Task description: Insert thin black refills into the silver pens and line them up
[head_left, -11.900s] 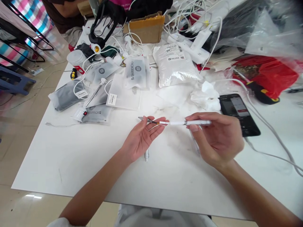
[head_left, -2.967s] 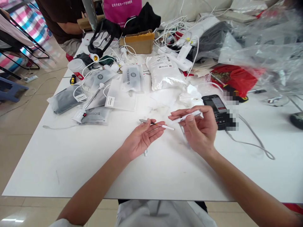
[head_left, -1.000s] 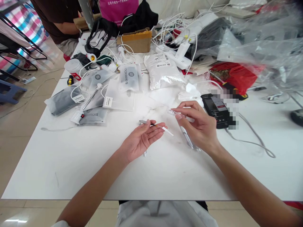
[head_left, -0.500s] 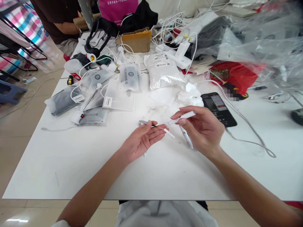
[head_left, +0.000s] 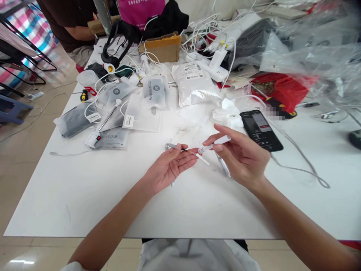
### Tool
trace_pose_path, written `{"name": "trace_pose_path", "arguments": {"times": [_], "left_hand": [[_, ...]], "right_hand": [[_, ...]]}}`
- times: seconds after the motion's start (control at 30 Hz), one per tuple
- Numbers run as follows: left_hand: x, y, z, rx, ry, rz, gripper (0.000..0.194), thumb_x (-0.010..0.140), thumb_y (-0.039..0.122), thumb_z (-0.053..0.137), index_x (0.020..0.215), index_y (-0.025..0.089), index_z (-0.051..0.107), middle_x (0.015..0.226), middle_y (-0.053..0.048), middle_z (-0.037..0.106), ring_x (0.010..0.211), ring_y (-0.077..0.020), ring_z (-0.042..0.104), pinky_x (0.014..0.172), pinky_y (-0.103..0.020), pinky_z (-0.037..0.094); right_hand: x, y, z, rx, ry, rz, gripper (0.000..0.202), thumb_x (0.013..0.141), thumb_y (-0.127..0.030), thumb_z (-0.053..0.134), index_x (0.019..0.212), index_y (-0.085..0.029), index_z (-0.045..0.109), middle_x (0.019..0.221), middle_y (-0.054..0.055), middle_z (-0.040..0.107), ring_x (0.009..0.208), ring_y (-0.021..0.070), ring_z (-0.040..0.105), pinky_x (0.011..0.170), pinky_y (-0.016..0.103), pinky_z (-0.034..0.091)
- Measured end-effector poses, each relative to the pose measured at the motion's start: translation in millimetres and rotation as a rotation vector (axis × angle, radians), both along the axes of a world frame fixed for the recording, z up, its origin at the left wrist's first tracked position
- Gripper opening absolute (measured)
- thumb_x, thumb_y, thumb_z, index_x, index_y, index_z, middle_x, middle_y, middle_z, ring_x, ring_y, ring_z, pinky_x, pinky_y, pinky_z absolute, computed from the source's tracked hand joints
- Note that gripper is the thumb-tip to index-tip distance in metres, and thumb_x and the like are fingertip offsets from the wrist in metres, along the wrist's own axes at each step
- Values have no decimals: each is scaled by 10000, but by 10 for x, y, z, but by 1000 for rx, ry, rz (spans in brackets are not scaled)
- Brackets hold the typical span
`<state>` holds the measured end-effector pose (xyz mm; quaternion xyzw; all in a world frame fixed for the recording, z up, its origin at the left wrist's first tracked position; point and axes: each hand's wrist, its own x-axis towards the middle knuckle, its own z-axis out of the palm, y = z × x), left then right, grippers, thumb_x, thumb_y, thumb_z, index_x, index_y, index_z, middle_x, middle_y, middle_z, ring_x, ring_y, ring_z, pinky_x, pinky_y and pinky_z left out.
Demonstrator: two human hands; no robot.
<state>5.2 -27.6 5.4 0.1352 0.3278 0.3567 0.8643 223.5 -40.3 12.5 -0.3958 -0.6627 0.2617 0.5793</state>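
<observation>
Palm up over the white table [head_left: 180, 210], my left hand [head_left: 166, 169] pinches a thin dark rod [head_left: 184, 149] under its thumb. The rod has a silvery end on the left and a white tip [head_left: 203, 159] on the right. My right hand [head_left: 242, 156] holds a small tube [head_left: 221, 140], white at its upper end and clear at its lower end, between thumb and fingers. The tube's clear end is close to my left fingertips. Beneath my right hand lies a silvery object [head_left: 224, 165], partly hidden.
A phone [head_left: 261, 130] with a cable lies right of my right hand. Farther back are crumpled tissue [head_left: 228, 113], a white packet [head_left: 194, 84], several frosted pouches [head_left: 142, 116] and a cardboard box [head_left: 160, 49]. A person's arm [head_left: 80, 33] shows at the back left.
The tube in my right hand has tilted slightly, and more of its clear part shows. My right fingers have shifted along it. My left hand has hardly moved.
</observation>
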Motion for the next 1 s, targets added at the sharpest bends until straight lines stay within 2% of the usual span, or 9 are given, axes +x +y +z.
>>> {"name": "trace_pose_path", "arguments": {"times": [0.17,0.3,0.5,0.6,0.7,0.8,0.87,1.0], "left_hand": [[-10,2,-16,-3,-1,3,165,1031,302,726,1052,138,739,1225,-139,801,1179,-219,777,1176,-366,559],[-12,8,-22,0,-13,2,166,1049,300,699,1038,140,739,1199,-129,809,1143,-201,786,1136,-340,582],[-16,0,-44,11,-29,-1,172,1048,302,705,1051,133,740,1203,-130,808,1143,-198,786,1130,-333,590],[-16,3,-41,13,-34,4,176,1059,302,688,1053,134,737,1223,-132,804,1167,-196,780,1128,-321,594],[-29,24,-19,16,-32,25,183,1074,297,660,1041,132,732,1237,-130,801,1172,-187,779,1130,-314,596],[-65,61,9,34,-13,74,183,1084,284,640,1039,130,727,1228,-124,802,1196,-191,774,1132,-313,597],[-94,88,20,52,8,122,173,1086,280,636,1048,136,724,1231,-118,802,1222,-196,766,1132,-313,598],[-126,118,13,109,33,176,146,1066,289,676,1054,151,721,1244,-103,803,1224,-196,764,1140,-322,595]], "right_hand": [[-14,4,31,2,24,-13,433,983,-283,768,1410,-337,728,1007,54,808,863,238,797,631,368,672],[-9,0,29,6,8,0,456,997,-259,748,1441,-349,706,1002,48,804,847,224,790,626,354,664],[-18,-2,15,24,-22,-7,429,1020,-307,721,1448,-316,688,1007,60,785,862,227,782,617,352,643],[-7,25,15,34,5,-54,392,1029,-344,706,1419,-321,681,946,61,751,855,235,762,652,379,631],[49,64,12,-7,45,-85,278,1053,-364,664,1321,-299,698,836,26,657,773,204,704,646,359,576],[116,87,6,-166,-91,-28,228,1099,-371,575,1243,-258,711,739,-17,564,639,144,590,587,302,485],[134,90,2,-207,-270,24,219,1096,-373,581,1167,-233,733,710,-26,582,558,110,500,542,279,432],[93,85,-27,-59,-479,64,144,1059,-318,649,1065,-206,740,793,-5,696,539,82,462,515,262,391]]}}
